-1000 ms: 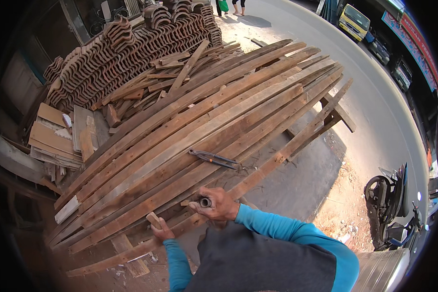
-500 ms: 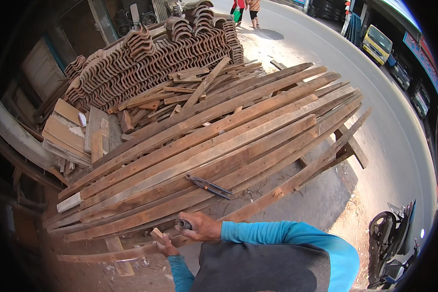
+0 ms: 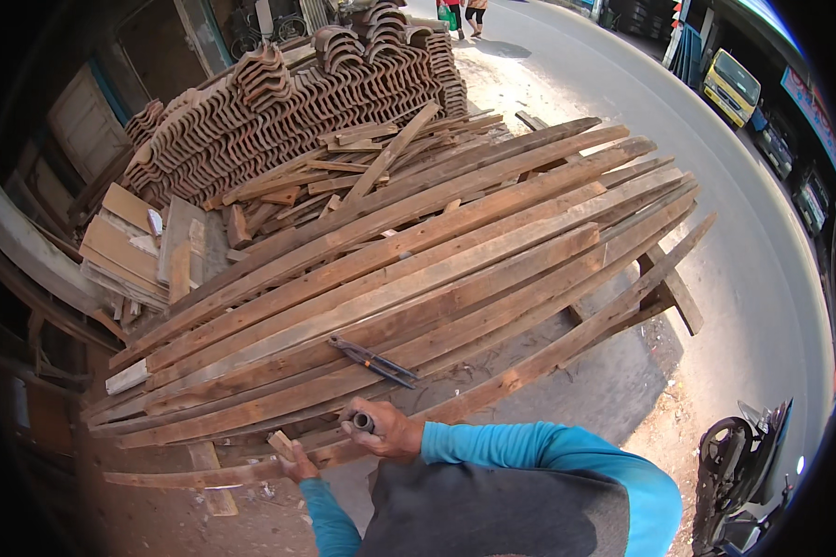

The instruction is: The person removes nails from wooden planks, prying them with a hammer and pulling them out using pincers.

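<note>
Evidently the right hand (image 3: pixel 388 432) is curled tight around a dark, tubular handle (image 3: pixel 362 421) with a hollow round end, close above the nearest rough brown beam (image 3: pixel 511 379); whatever lies beneath the fist is hard to make out. Just apart from it, the left hand (image 3: pixel 297 466) grips a short, squared block of pale wood (image 3: pixel 280 444) at that beam's edge. Metal pincers (image 3: pixel 373 362) with slim, dark handles lie on weathered timbers (image 3: pixel 390 278), and wavy clay tiles (image 3: pixel 288 121) stand stacked beyond.
</note>
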{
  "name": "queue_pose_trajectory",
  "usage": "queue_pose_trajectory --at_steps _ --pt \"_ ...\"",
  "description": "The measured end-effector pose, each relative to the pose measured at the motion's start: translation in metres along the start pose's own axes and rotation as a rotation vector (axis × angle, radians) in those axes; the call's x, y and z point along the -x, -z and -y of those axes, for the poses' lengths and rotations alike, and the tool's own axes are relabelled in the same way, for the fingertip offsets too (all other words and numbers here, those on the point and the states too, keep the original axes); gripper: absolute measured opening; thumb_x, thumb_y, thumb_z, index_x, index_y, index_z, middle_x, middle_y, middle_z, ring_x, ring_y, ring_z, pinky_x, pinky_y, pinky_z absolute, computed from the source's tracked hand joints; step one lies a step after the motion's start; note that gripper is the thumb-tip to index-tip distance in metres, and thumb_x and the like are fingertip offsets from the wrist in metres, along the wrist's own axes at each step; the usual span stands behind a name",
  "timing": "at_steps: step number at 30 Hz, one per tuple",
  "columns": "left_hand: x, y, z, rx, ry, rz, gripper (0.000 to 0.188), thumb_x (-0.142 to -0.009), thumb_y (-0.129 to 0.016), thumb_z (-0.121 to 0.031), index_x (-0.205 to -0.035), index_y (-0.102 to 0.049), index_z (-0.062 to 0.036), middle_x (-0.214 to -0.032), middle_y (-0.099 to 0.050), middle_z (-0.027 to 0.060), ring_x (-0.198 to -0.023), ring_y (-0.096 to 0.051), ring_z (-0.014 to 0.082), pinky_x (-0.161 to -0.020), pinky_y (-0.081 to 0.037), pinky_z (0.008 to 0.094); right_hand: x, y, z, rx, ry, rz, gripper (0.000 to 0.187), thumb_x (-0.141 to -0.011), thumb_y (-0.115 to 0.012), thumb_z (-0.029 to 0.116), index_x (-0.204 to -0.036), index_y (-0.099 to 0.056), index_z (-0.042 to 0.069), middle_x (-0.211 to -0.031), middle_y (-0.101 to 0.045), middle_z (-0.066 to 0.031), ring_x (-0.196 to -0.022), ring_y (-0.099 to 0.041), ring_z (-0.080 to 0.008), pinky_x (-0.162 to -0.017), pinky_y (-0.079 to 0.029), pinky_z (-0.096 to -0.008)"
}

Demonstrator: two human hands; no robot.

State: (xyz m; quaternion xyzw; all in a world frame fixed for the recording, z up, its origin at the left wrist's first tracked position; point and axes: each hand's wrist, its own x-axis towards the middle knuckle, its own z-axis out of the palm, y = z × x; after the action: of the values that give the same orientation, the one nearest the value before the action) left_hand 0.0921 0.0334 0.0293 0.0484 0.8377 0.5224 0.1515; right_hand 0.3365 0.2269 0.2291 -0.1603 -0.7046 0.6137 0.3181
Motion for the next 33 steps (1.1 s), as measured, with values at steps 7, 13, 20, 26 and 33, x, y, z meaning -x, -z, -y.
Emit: queue_pose_trajectory --at_steps 7,13,20,26,33 --pt "0.001 -0.005 -0.015 -0.003 -0.035 -0.045 0.08 -0.087 -0.072 -0.028 -0.145 -0.036 0.0134 -0.143 -0.048 0.0271 -0.128 -0.053 0.0327 -0.106 -0.043 0.0392 -0.011 -0.001 -0.006 -0.01 -0.036 -0.137 0.016 -0.092 -0.065 0.011 -0.102 -0.054 0.006 -0.076 -0.06 -0.0133 -0.067 -0.06 -0.0268 -0.064 -0.048 -0.0372" --pt "0.02 0.009 -0.041 0.022 -0.057 0.089 0.08 -0.087 -0.072 -0.034 -0.142 -0.04 0.0138 -0.138 -0.052 0.0284 -0.126 -0.054 0.0363 -0.107 -0.042 0.0419 -0.012 -0.025 0.0 0.078 0.061 -0.13 0.016 -0.091 -0.065 0.01 -0.102 -0.054 0.006 -0.077 -0.06 -0.0136 -0.067 -0.061 -0.0284 -0.063 -0.049 -0.0382" --pt "0.034 0.026 0.011 -0.215 -0.174 0.034 0.072 -0.085 -0.07 -0.043 -0.127 -0.051 0.0121 -0.12 -0.061 0.0315 -0.112 -0.06 0.0435 -0.097 -0.046 0.0467 -0.007 -0.054 0.001 0.128 0.116 -0.102 0.016 -0.086 -0.068 0.006 -0.099 -0.058 0.006 -0.077 -0.063 -0.0107 -0.065 -0.062 -0.0247 -0.062 -0.05 -0.0352" --pt "0.055 0.039 -0.065 -0.357 -0.462 -0.036 0.048 -0.088 -0.07 -0.035 -0.118 -0.057 0.0 -0.116 -0.061 0.0259 -0.106 -0.058 0.0446 -0.09 -0.047 0.0488 -0.022 -0.073 0.028 0.074 0.012 -0.045 0.017 -0.094 -0.067 0.011 -0.082 -0.06 0.0 -0.061 -0.056 -0.0029 -0.057 -0.05 -0.0087 -0.052 -0.041 -0.0258" --pt "0.099 0.023 -0.006 -0.297 -0.212 0.319 0.053 -0.088 -0.07 -0.038 -0.12 -0.052 0.0005 -0.11 -0.065 0.0276 -0.105 -0.062 0.0455 -0.089 -0.05 0.0489 -0.087 -0.077 0.062 -0.153 0.033 0.066 0.016 -0.096 -0.063 0.012 -0.089 -0.061 -0.002 -0.064 -0.057 -0.0029 -0.057 -0.051 -0.0077 -0.052 -0.041 -0.0239"
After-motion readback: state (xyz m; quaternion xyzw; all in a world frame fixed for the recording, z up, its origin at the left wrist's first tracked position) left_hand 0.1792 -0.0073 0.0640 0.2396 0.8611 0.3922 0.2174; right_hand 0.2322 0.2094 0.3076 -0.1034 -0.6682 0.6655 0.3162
